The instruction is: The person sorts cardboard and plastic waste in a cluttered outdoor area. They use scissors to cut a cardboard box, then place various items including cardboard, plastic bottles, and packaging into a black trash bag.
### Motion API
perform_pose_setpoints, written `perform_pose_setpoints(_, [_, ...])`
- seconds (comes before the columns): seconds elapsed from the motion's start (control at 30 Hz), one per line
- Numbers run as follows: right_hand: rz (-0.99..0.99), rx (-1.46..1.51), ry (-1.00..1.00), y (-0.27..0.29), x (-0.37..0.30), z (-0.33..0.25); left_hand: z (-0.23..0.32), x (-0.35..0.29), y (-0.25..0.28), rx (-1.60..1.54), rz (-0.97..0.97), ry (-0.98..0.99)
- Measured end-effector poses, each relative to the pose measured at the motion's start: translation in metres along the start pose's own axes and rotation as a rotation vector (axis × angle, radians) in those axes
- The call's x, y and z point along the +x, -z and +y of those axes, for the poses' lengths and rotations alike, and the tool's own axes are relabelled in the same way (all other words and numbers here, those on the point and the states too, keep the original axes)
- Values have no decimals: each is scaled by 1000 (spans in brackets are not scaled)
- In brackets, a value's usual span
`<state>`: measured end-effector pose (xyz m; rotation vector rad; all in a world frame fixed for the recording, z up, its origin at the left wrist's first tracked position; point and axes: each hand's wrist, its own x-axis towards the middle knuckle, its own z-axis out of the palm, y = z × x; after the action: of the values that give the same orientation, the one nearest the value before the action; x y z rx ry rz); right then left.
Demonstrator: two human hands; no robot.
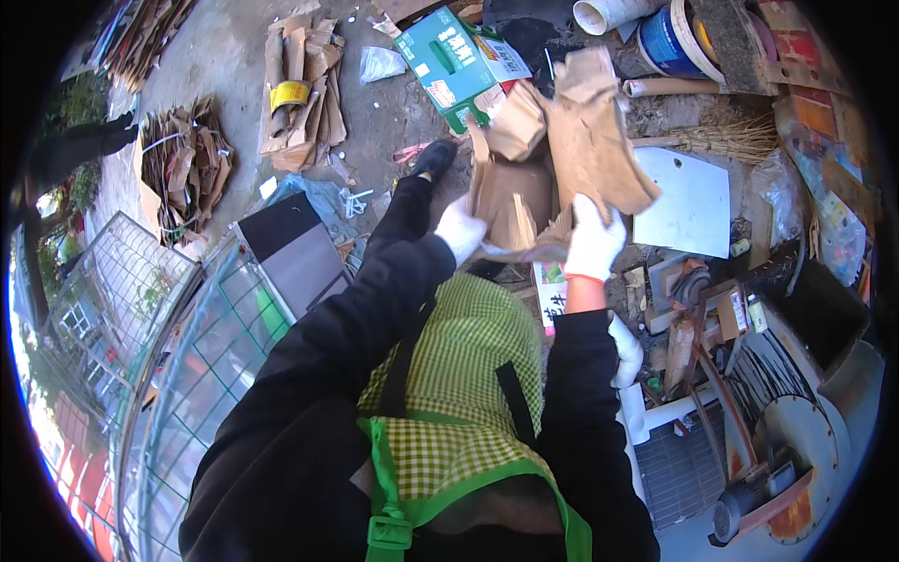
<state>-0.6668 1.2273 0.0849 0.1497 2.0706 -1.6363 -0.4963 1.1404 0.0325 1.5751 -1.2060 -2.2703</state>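
Note:
A torn brown cardboard box is held up in front of me, its ragged flaps bent outward and its inside showing. My left hand, in a white glove, grips its near left edge. At the right, my white-gloved right hand is closed on the lower end of a large flap. The fingers of both hands are partly hidden. Beyond the brown box lies a green printed carton.
Tied bundles of flattened cardboard lie at the left, near a wire mesh panel. A white board lies right of my hands. Rusty machinery stands lower right; a blue-and-white bucket sits at the far right.

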Motion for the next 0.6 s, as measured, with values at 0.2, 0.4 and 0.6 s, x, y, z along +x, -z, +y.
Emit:
perform_pose_setpoints(0.2, [230,381,-479,65,28,83,-55,-71,15,-21,34,158])
perform_pose_setpoints(0.4, [-93,209,-409,10,-16,114,-114,-107,87,-236,211,207])
perform_pose_setpoints(0.6, [-925,-889,732,-123,-134,134,-167,-53,194,-537,148,457])
